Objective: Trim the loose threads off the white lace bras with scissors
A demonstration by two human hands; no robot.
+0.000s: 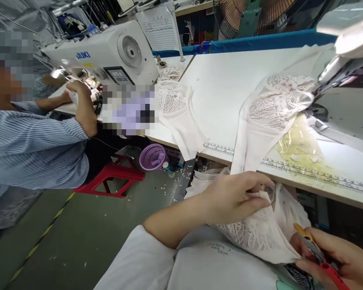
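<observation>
My left hand (230, 199) pinches the edge of a pale pink lace garment piece (257, 233) over my lap, fingers closed on it. Low at the right, my right hand (341, 249) is closed around small thread snips (316, 249) with orange and red parts. Its fingertips also touch the lower corner of the lace piece. Another pale lace piece (270, 108) lies on the table and hangs over the front edge near my left hand. Its far end lies by the sewing machine head (341, 60) at the right.
A white table (218, 96) with a printed ruler edge spans the front. More lace fabric (178, 108) lies at its left, beside a white JUKI machine (109, 52). A co-worker (36, 145) sits on a red stool (117, 177). A purple basket (153, 156) stands on the floor.
</observation>
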